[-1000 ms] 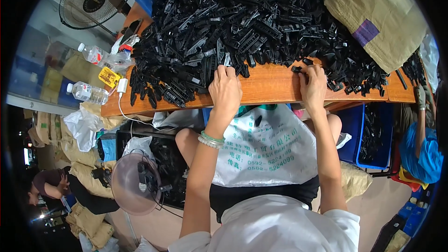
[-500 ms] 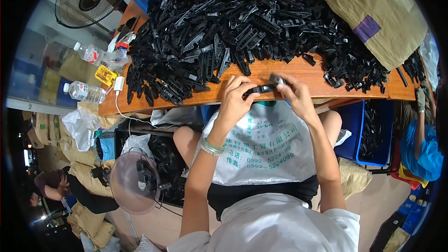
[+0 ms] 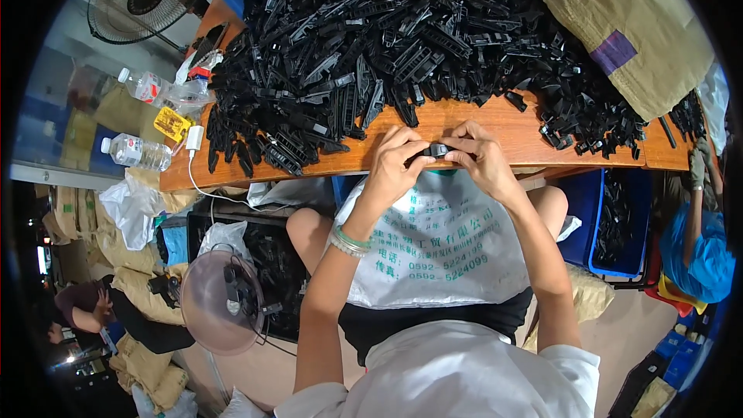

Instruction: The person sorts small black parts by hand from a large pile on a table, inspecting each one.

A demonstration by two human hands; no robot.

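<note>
- White sack (image 3: pixel 433 255) on the lap, below the hands.
- Left hand (image 3: pixel 398 162) and right hand (image 3: pixel 481 159): fingers of both pinch 1 black part (image 3: pixel 438 150) by the desk (image 3: pixel 534 151)'s near edge.
- It looks light, stiff, perhaps slick (thin edges might snap); best gripped at its 2 ends.
- Beyond: a heap (image 3: pixel 371 39) of black pieces.

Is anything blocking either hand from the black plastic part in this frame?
Nothing visible does: the left hand grips the black part, and the right hand's fingertips are at its other end.
</note>
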